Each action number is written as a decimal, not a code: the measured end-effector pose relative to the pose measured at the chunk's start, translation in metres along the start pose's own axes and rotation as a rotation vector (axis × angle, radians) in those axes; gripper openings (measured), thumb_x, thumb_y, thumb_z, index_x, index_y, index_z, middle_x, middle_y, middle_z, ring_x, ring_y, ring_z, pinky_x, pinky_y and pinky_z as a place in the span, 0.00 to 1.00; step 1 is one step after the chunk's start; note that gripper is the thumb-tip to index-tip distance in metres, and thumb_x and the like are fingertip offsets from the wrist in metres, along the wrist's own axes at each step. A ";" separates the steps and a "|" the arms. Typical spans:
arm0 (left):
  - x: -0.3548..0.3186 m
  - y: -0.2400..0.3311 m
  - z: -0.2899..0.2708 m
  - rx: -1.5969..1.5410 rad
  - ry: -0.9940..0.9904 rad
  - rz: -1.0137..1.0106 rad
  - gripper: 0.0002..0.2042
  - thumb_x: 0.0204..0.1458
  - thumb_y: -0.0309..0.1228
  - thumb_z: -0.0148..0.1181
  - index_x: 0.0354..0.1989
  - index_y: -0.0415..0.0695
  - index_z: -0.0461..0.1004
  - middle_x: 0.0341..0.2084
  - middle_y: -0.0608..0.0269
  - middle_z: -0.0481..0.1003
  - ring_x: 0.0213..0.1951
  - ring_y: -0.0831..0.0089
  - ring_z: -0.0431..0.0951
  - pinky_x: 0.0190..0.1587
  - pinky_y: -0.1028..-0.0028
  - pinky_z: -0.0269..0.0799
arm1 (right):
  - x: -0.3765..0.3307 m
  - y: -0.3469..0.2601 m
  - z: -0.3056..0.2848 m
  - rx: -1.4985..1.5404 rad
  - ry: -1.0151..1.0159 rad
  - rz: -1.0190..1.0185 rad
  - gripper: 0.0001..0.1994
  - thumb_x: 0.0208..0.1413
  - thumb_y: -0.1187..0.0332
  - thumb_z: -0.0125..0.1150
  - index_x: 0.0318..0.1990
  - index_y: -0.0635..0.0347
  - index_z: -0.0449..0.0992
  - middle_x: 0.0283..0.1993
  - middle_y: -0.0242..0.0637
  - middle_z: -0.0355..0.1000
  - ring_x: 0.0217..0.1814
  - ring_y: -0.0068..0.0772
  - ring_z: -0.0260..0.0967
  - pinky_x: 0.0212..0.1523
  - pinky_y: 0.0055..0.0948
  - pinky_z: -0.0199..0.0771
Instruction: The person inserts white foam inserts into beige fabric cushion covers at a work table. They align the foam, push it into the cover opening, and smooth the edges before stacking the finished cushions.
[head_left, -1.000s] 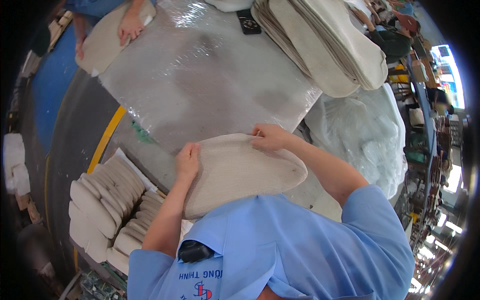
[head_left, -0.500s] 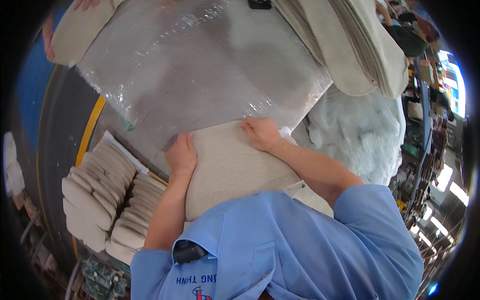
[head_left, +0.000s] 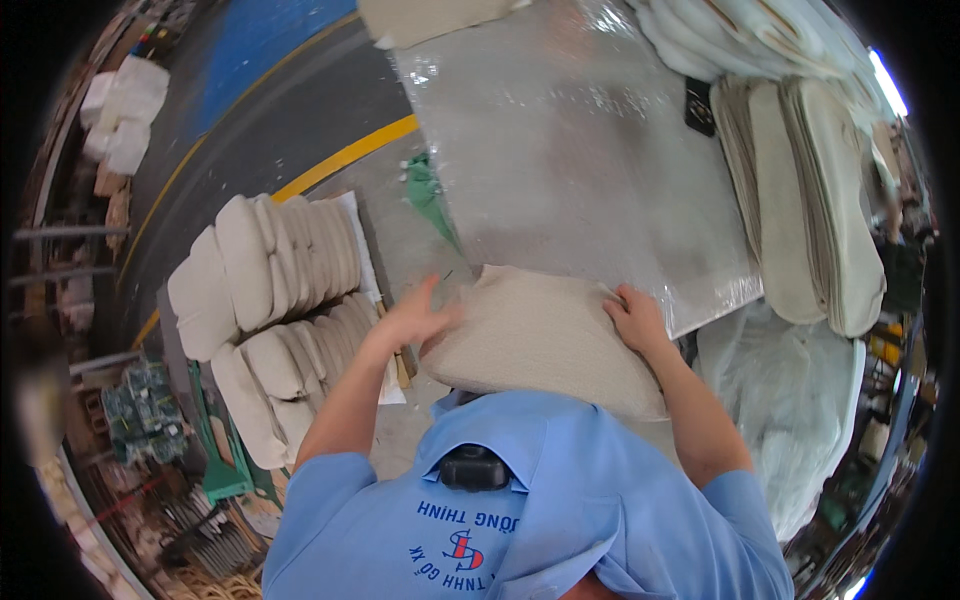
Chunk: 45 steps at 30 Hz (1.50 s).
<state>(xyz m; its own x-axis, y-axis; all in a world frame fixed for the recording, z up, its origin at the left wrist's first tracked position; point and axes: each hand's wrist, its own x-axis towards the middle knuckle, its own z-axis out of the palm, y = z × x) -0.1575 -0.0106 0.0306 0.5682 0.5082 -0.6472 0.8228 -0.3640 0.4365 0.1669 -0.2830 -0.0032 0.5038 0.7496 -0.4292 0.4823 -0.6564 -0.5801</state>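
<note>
A beige fabric cushion (head_left: 545, 335) lies in front of my chest, partly over the near edge of the plastic-covered table. My right hand (head_left: 638, 320) pinches its far right corner between thumb and fingers. By the cushion's left edge is my left hand (head_left: 422, 315), smeared a little by motion, its thumb and fingers spread and not wrapped round anything. My blue shirt hides the near edge of the cushion.
The table (head_left: 590, 190) is wrapped in clear film and carries a black phone (head_left: 699, 107). Long beige covers (head_left: 800, 200) are stacked at its right, above a plastic bag of white filling (head_left: 775, 400). Beige cushions (head_left: 265, 260) stand in rows at the left. Green cloth (head_left: 428, 190) hangs beside the table.
My view has swung left, showing more floor and cushion rows. My left hand has come off the cushion's far left corner and opened, while my right hand still grips the right one.
</note>
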 end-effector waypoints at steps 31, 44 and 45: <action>0.037 0.298 -0.016 -0.714 -0.415 0.701 0.51 0.64 0.46 0.69 0.84 0.52 0.37 0.66 0.51 0.71 0.61 0.66 0.74 0.64 0.64 0.71 | -0.062 -0.032 0.034 1.680 0.475 -0.028 0.17 0.72 0.61 0.57 0.60 0.62 0.75 0.51 0.42 0.80 0.50 0.35 0.81 0.47 0.38 0.86; 0.046 0.243 0.048 0.136 -0.667 0.719 0.27 0.72 0.52 0.55 0.47 0.35 0.86 0.36 0.64 0.84 0.39 0.77 0.80 0.44 0.70 0.77 | -0.100 -0.062 0.127 2.026 0.867 -0.031 0.18 0.74 0.61 0.54 0.62 0.64 0.73 0.53 0.45 0.80 0.53 0.40 0.81 0.50 0.44 0.87; 0.046 0.237 0.055 0.193 -0.707 0.747 0.27 0.72 0.51 0.55 0.48 0.35 0.85 0.36 0.64 0.84 0.39 0.77 0.79 0.45 0.70 0.77 | -0.106 -0.061 0.135 2.044 0.926 -0.031 0.18 0.74 0.61 0.53 0.62 0.64 0.73 0.53 0.45 0.80 0.53 0.41 0.82 0.50 0.45 0.87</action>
<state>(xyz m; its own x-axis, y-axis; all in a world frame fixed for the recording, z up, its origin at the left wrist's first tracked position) 0.0627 -0.1164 0.0694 0.7425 -0.4470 -0.4989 0.2137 -0.5479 0.8088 -0.0127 -0.3107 -0.0161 0.8992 0.1191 -0.4210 -0.3580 0.7533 -0.5517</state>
